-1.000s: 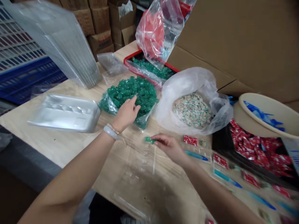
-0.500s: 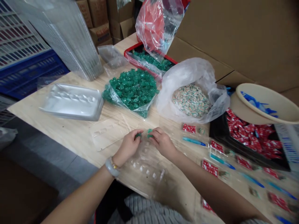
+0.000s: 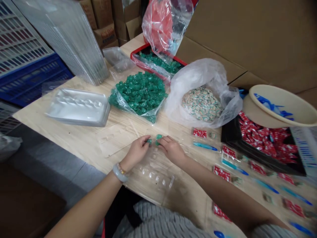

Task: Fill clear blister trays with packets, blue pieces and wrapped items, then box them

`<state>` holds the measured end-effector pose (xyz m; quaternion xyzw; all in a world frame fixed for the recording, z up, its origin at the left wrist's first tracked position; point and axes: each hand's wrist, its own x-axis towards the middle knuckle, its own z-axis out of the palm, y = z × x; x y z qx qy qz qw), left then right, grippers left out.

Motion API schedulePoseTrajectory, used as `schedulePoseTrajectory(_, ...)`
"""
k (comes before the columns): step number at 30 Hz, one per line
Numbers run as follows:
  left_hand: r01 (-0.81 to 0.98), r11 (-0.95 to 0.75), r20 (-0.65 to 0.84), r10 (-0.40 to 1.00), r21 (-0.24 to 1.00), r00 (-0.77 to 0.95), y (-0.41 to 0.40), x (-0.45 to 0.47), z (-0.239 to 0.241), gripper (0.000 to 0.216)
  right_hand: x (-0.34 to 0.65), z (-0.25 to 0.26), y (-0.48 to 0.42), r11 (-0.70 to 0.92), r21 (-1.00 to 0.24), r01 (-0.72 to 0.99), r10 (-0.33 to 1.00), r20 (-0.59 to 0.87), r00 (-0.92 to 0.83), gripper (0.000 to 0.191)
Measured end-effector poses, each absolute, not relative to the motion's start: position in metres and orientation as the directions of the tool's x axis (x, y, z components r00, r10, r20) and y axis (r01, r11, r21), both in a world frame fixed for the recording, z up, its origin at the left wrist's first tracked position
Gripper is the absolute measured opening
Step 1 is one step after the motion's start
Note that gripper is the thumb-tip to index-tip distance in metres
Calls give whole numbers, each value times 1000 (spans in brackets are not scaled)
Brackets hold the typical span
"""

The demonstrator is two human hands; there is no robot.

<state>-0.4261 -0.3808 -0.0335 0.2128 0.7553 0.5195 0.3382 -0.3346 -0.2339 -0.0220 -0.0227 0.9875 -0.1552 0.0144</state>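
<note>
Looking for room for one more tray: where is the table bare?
Bare wood lies at the table's near-left corner, between the white tray and the left hand. Right of the right hand, filled packs crowd it; the green bag and white bag fill the back. Both hands pinch green pieces.

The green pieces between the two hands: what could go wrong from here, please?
1. The green pieces are small and pinched only at the fingertips of the left hand and right hand; one may slip out.
2. The clear tray under them lies near the edge of the table and looks light, so a push might shift it off.
</note>
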Motion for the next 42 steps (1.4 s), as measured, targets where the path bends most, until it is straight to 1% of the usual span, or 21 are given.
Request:
schedulePoseTrajectory(2, -119, 342, -332, 672, 932, -662, -381, -428, -31, 34, -336, -24, -235, 966, -251, -53, -63, -35, -997, 20)
schedulePoseTrajectory(4, -162, 316, -340, 662, 935, -668, -381, -429, -27, 30, -335, -24, -236, 980, -195, -37, -48, -51, -998, 24)
schedulePoseTrajectory(5, -187, 296, -342, 663, 937, -666, -382, -430, -25, 27, -334, -22, -237, 982, -188, -25, -37, -57, -998, 25)
schedulePoseTrajectory(7, -265, 242, -358, 677, 933, -643, -381, -431, -20, 26, -333, -15, -238, 970, -243, 6, -1, -31, -1000, 26)
schedulePoseTrajectory(9, -357, 196, -386, 694, 913, -607, -380, -431, -16, 26, -333, -6, -238, 917, -395, 58, 88, 59, -994, 26)
schedulePoseTrajectory(11, -411, 155, -394, 697, 898, -599, -377, -430, -12, 26, -336, 1, -238, 782, -615, 107, 208, 96, -973, 20)
schedulePoseTrajectory(12, -419, 135, -388, 690, 898, -611, -374, -429, -11, 25, -339, 3, -239, 676, -723, 138, 267, 66, -961, 16)
schedulePoseTrajectory(14, -411, 108, -370, 677, 905, -636, -370, -426, -7, 22, -344, 4, -239, 412, -885, 218, 331, -78, -940, 10)
schedulePoseTrajectory(15, -398, 108, -363, 668, 911, -650, -368, -425, -5, 21, -346, 3, -239, 279, -923, 265, 340, -162, -926, 11)
schedulePoseTrajectory(16, -380, 117, -358, 660, 917, -660, -366, -424, -4, 20, -347, 3, -240, 163, -939, 303, 341, -235, -910, 12)
schedulePoseTrajectory(18, -347, 138, -349, 649, 928, -676, -365, -423, -1, 20, -349, 3, -241, 1, -938, 347, 319, -328, -889, 15)
schedulePoseTrajectory(21, -323, 147, -339, 637, 935, -692, -366, -421, 1, 20, -348, 7, -242, -120, -908, 401, 300, -418, -857, 18)
schedulePoseTrajectory(24, -349, 139, -352, 647, 927, -677, -366, -419, 0, 22, -348, 13, -244, -184, -868, 461, 278, -496, -823, 18)
schedulePoseTrajectory(29, -482, 101, -403, 709, 870, -579, -363, -419, 3, 22, -346, 20, -244, -186, -861, 473, 288, -508, -812, 20)
schedulePoseTrajectory(32, -612, 69, -445, 750, 788, -489, -364, -421, 8, 23, -342, 19, -241, -190, -879, 437, 304, -476, -825, 22)
schedulePoseTrajectory(33, -633, 70, -452, 761, 771, -465, -364, -422, 9, 24, -341, 18, -241, -183, -888, 423, 303, -460, -835, 22)
schedulePoseTrajectory(35, -622, 87, -451, 768, 778, -456, -366, -422, 12, 25, -336, 16, -242, -133, -912, 388, 295, -410, -863, 22)
schedulePoseTrajectory(37, -597, 99, -453, 752, 796, -479, -367, -419, 13, 22, -331, 14, -245, -12, -951, 309, 318, -297, -900, 19)
schedulePoseTrajectory(39, -614, 92, -475, 726, 784, -497, -368, -416, 13, 16, -325, 14, -249, 195, -962, 190, 364, -109, -925, 16)
schedulePoseTrajectory(40, -634, 84, -488, 717, 769, -497, -368, -415, 14, 13, -322, 15, -251, 307, -943, 130, 368, -9, -930, 16)
schedulePoseTrajectory(42, -659, 71, -496, 719, 749, -487, -369, -412, 14, 16, -319, 18, -255, 488, -872, 40, 336, 146, -931, 18)
